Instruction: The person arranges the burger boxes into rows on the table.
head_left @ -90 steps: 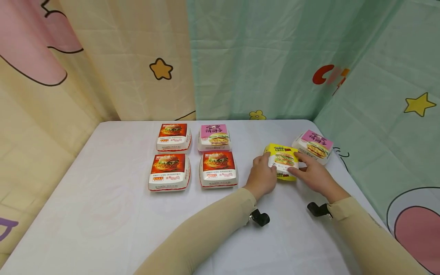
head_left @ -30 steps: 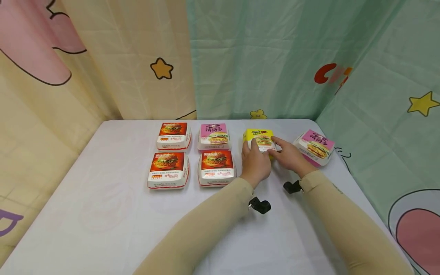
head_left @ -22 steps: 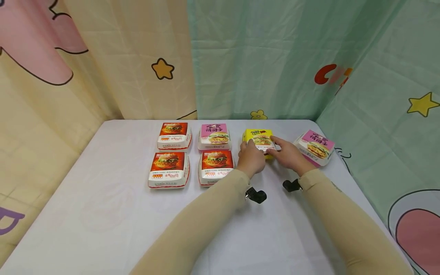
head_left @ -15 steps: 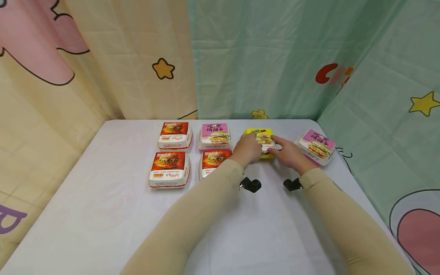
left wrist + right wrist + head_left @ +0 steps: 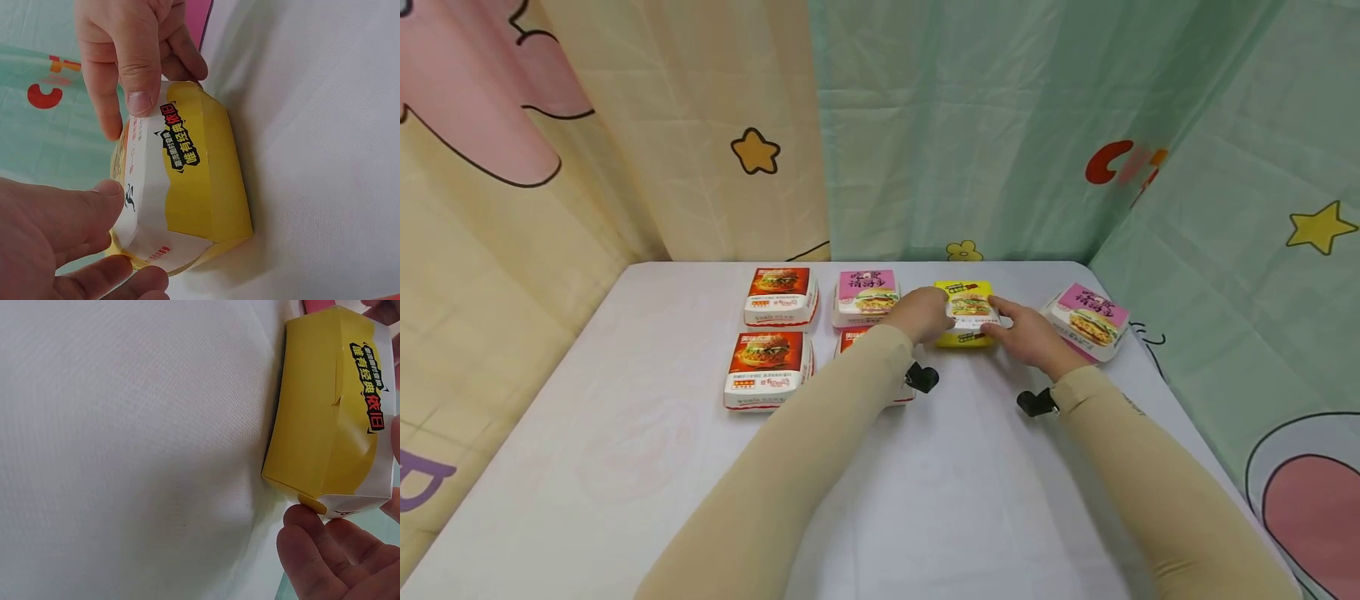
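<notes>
A yellow-and-white burger box (image 5: 967, 307) sits flat on the white table in the back row, with a hand at each end. My left hand (image 5: 922, 313) holds its left side; the left wrist view has the thumb (image 5: 103, 203) on the top edge of the box (image 5: 194, 169) and fingers along the side. From the right, my right hand (image 5: 1032, 337) holds the opposite end, thumb on top. Fingers of that hand (image 5: 340, 556) touch the side of the box (image 5: 312, 406) in the right wrist view. A pink-topped burger box (image 5: 865, 287) stands just left of the left hand.
Red-topped burger boxes stand at left back (image 5: 781, 292) and left front (image 5: 767, 367); a third (image 5: 852, 337) is mostly behind the left sleeve (image 5: 805, 433). Another pink-topped box (image 5: 1088, 321) sits askew near the table's right edge. Curtains (image 5: 1000, 125) hang behind.
The yellow box has moved left and back, beside the pink-topped box, and stands straighter. Recently the left hand has shifted left from its front to its left side, while the right hand stays put.
</notes>
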`<state>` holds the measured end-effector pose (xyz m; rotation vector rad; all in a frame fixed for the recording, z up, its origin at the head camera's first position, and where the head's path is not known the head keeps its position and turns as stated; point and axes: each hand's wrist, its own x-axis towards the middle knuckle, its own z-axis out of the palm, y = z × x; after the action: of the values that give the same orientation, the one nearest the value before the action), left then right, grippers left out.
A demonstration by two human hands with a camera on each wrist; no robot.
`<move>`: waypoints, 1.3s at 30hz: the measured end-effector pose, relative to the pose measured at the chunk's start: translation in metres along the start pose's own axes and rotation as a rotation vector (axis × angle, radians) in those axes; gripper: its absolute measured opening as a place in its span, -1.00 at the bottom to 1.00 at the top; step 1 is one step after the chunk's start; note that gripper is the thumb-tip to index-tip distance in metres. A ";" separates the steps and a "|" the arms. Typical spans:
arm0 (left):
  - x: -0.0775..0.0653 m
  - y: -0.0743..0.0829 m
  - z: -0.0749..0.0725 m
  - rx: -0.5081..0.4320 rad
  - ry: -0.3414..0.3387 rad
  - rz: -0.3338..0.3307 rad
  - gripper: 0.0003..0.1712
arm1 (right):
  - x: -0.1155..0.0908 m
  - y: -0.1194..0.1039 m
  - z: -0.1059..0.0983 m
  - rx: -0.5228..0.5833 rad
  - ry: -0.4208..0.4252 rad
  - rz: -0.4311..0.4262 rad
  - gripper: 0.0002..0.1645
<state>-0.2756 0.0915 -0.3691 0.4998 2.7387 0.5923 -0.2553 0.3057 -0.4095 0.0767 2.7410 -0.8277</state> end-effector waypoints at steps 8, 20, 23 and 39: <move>0.006 -0.005 0.002 -0.096 -0.013 -0.076 -0.33 | 0.002 -0.001 0.000 -0.005 0.003 -0.014 -0.05; 0.008 -0.013 0.007 -0.201 0.031 -0.113 -0.36 | 0.006 -0.002 0.004 -0.017 0.032 -0.069 -0.15; 0.009 -0.015 0.008 -0.207 0.044 -0.115 -0.37 | 0.008 -0.003 0.005 -0.008 0.045 -0.056 -0.16; 0.014 -0.019 0.007 -0.224 0.072 -0.119 -0.39 | 0.011 -0.015 0.007 0.001 0.093 -0.035 -0.25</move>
<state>-0.2911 0.0832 -0.3864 0.2647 2.7000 0.8872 -0.2659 0.2886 -0.4102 0.0688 2.8365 -0.8562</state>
